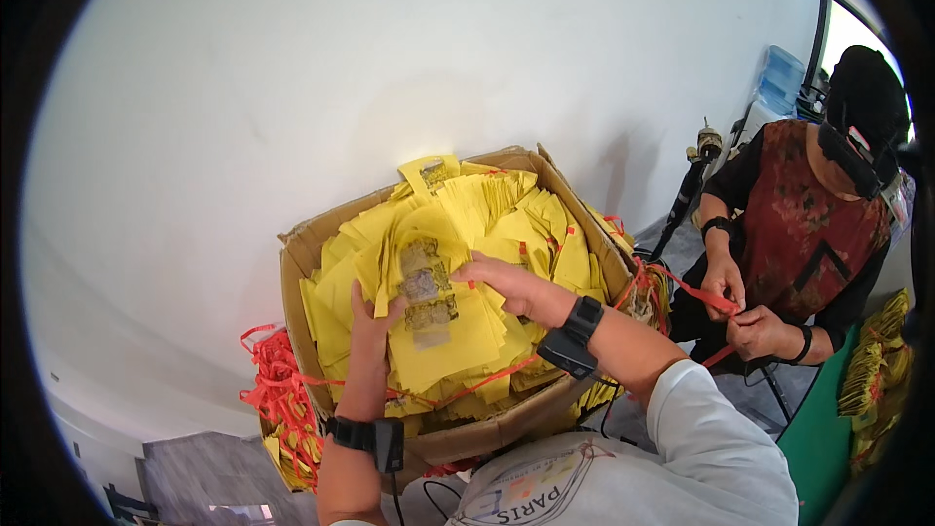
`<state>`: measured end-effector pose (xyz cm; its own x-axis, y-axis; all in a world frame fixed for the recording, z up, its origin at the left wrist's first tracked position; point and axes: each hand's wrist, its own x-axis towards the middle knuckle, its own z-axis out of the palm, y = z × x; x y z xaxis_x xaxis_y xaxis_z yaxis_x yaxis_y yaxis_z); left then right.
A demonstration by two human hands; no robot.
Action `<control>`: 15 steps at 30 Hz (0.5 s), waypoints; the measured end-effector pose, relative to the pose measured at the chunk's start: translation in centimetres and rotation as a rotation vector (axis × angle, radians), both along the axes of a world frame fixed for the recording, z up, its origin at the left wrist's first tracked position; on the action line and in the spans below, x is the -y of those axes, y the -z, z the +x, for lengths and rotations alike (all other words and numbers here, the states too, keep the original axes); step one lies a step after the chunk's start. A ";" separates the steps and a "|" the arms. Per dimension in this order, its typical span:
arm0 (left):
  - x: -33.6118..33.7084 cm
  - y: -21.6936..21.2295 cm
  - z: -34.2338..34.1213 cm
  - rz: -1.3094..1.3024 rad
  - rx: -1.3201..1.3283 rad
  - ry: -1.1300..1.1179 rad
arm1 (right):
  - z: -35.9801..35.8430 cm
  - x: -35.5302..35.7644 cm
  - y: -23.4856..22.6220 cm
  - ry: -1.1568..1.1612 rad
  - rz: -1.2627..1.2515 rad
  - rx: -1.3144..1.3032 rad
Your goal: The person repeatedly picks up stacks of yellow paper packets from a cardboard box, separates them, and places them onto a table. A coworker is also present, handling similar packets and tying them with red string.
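The left hand's fingers are curled nearly closed on the left edge of a yellow paper bundle, thumb on its printed face. The right hand's fingers, partly bent, touch its right side; whether they pinch it I cannot tell. The bundle sits between both hands' fingers, over other yellow papers inside the cardboard box around them.

white wall — faintly shadowed | grey floor, lower left | window — bright, upper right | green-topped table, lower right
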<state>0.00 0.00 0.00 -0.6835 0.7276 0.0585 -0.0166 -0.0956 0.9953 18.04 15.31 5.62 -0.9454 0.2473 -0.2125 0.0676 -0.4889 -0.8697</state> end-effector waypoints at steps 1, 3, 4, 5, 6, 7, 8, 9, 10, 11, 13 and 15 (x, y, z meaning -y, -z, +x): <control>0.1 0.0 -0.2 -0.010 0.082 0.027 | -0.5 -0.1 0.4 0.013 -0.017 -0.005; 0.4 0.3 -1.0 0.062 0.222 0.113 | -1.4 -0.4 1.2 0.053 -0.043 0.026; 0.5 0.5 -1.5 -0.043 0.231 0.072 | -1.7 -0.7 1.6 0.051 -0.018 -0.008; 0.5 0.8 -2.1 -0.078 0.214 0.075 | -1.9 -0.9 1.9 0.064 0.014 -0.001; 0.5 1.1 -2.6 -0.076 0.156 0.101 | -2.2 -1.2 2.4 0.076 0.045 0.006; 0.3 1.6 -2.5 -0.069 0.193 -0.005 | -2.7 -1.6 2.8 0.015 0.063 -0.114; 0.1 1.5 -2.9 -0.017 0.183 0.032 | -3.2 -2.5 3.1 -0.040 0.090 -0.108; -0.1 1.0 -3.3 0.005 0.161 0.049 | -3.7 -3.8 3.5 -0.095 0.117 -0.103; -0.4 0.3 -3.4 -0.011 0.134 0.039 | -4.2 -5.1 4.0 -0.150 0.144 -0.097; -0.2 -0.2 -2.4 0.064 0.350 -0.051 | -4.7 -6.2 4.7 -0.085 0.135 -0.149; -0.2 -2.3 -2.4 0.259 0.529 -0.045 | -6.7 -9.6 5.6 0.107 0.460 0.010; 0.2 -3.7 -2.3 0.390 0.503 0.017 | -8.5 -11.3 7.4 0.303 0.855 0.116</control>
<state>-2.27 -0.21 3.75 -0.6849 0.7287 -0.0039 -0.4779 -0.4451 0.7573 9.53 26.63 -1.80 -0.7984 0.5983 0.0677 0.1511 0.3079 -0.9393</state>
